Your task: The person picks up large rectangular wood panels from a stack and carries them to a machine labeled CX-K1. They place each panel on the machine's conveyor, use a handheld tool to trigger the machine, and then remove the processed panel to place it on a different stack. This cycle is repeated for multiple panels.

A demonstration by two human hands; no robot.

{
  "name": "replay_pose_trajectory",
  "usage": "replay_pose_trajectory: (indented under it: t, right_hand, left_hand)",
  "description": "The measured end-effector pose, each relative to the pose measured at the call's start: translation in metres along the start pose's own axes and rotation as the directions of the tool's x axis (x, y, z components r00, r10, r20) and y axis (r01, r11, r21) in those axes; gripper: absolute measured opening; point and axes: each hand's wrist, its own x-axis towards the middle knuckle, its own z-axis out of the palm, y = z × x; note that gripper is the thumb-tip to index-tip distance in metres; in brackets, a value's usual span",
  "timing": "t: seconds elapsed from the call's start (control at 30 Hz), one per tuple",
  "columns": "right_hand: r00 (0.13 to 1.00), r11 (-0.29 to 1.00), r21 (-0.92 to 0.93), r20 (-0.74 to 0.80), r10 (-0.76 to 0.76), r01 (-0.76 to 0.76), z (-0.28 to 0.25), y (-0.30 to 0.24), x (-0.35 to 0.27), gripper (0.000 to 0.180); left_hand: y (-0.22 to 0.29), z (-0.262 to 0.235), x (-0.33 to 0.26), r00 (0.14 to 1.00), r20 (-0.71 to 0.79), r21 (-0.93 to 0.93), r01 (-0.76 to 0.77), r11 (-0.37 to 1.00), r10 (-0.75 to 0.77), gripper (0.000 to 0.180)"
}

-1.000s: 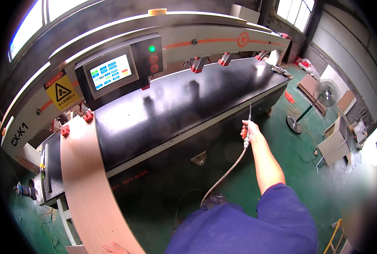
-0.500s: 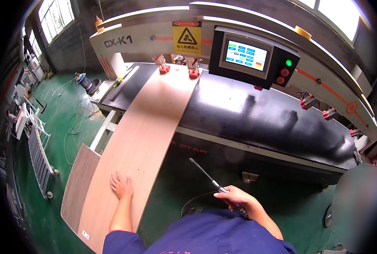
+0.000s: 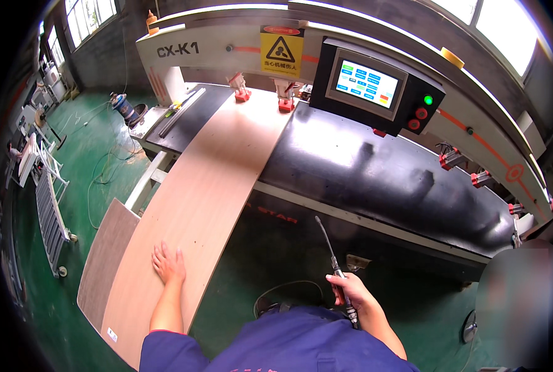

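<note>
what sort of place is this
Probably a woodworking or furniture workshop: a long wood-grain panel lies partly on a large machine with a screen, and the right hand holds what looks like an air gun.

Items in my view, listed left to right:

- Floor (image 3: 90, 139), green, with thin cables strewn to my left.
- Slatted grey frame (image 3: 50, 214), on small casters.
- Window (image 3: 90, 18), multi-paned, upper left.
- Blue cylinder (image 3: 125, 110), tilted, beside a dark round container (image 3: 141, 114) that it partly hides from me.
- Orange bottle (image 3: 152, 26), tapered tip, upright on the left end of the machine beam (image 3: 214, 53).
- Warning sign (image 3: 281, 54), yellow, black triangle, on that beam.
- Yellow roll (image 3: 452, 57), lying on the beam's top.
- Second window (image 3: 506, 37), bright, upper right.
- Round dark base (image 3: 469, 327), low on my right, partly covered by a blur.
</note>
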Motion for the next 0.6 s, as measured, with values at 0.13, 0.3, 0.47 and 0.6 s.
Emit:
replay_pose_trajectory:
  t: [0.13, 0.3, 0.47, 0.6]
  right_hand:
    - [1.000, 1.000, 0.025, 0.008, 0.011, -0.011, 0.001, 0.006, 0.001, 0.032]
    - [1.000, 0.998, 0.060, -0.009, 0.012, -0.011, 0.000, 0.009, -0.001, 0.031]
    - [1.000, 0.997, 0.075, -0.014, 0.003, -0.002, -0.001, 0.012, -0.002, 0.031]
    - [0.999, 0.997, 0.081, -0.033, 0.014, -0.011, -0.004, 0.015, -0.003, 0.031]
  left_hand:
    - [-0.005, 0.009, 0.003, 1.000, 0.004, 0.026, 0.003, 1.000, -0.004, 0.069]
    - [-0.002, 0.009, 0.003, 1.000, 0.006, 0.019, 0.002, 1.000, -0.003, 0.068]
    - [-0.005, 0.005, 0.002, 1.000, 0.018, 0.017, 0.004, 1.000, -0.004, 0.068]
    - [-0.008, 0.012, 0.004, 1.000, 0.026, 0.043, 0.007, 0.999, -0.008, 0.069]
